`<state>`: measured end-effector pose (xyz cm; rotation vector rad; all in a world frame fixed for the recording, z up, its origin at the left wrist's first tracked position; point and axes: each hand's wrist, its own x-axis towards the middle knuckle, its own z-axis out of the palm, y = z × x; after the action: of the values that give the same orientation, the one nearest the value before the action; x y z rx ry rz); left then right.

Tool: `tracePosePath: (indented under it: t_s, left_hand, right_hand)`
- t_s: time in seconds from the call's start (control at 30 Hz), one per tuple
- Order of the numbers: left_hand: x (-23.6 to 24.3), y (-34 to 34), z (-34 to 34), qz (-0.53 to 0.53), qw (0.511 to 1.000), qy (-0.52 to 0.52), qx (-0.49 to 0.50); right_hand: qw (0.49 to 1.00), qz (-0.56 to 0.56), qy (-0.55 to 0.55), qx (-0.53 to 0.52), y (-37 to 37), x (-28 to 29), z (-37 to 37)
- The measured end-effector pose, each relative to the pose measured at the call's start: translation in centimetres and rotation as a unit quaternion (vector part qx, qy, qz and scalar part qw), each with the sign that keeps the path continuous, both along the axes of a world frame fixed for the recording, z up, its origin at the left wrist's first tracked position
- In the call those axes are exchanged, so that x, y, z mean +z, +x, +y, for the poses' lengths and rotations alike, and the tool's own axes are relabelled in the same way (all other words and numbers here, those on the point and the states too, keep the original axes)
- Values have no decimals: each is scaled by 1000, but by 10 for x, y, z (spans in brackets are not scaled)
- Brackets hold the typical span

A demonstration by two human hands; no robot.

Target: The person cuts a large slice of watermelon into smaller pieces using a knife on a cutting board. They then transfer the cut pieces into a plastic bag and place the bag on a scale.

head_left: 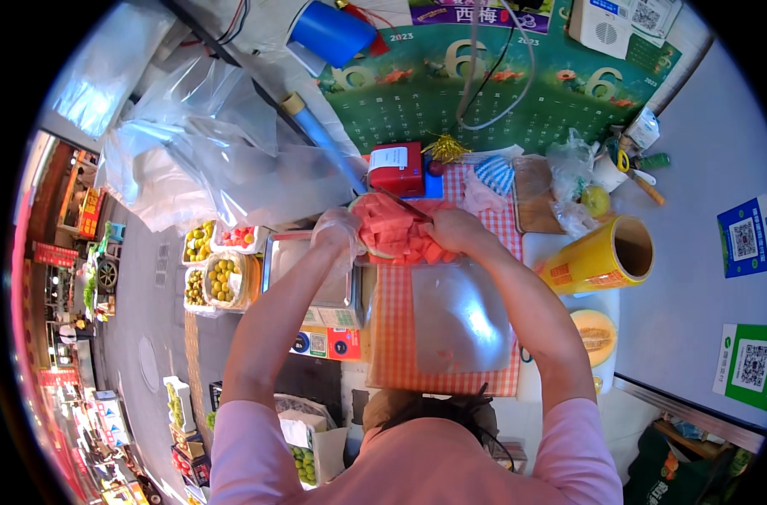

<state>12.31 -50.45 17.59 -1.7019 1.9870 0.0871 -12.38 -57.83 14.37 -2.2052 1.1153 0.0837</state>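
Watermelon piece (394, 231) sits at the far edge of the red-checked cloth (383, 337), flesh already cut into wet red cubes. It is steadied by the gloved left hand (337, 229); a knife (400, 202) is gripped in the bare right hand (452, 229). Risk: blade slipping on slick flesh toward the thin film glove; cubes sliding off.

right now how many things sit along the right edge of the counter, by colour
yellow: 2, the film roll and the round fruit
orange: 1, the halved melon
green: 1, the square code sign
blue: 1, the code sign
total: 5
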Motion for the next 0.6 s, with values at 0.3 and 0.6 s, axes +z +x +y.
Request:
tracePosePath:
  t_s: [0.3, 0.6]
  left_hand:
    - [-5, 5, -24, -39, 996, -4, 79]
    - [-21, 36, -16, -63, 996, 9, 62]
  right_hand:
    - [982, 70, -165, 50, 1, -29, -3]
    - [962, 88, -242, 86, -3, -20, -1]
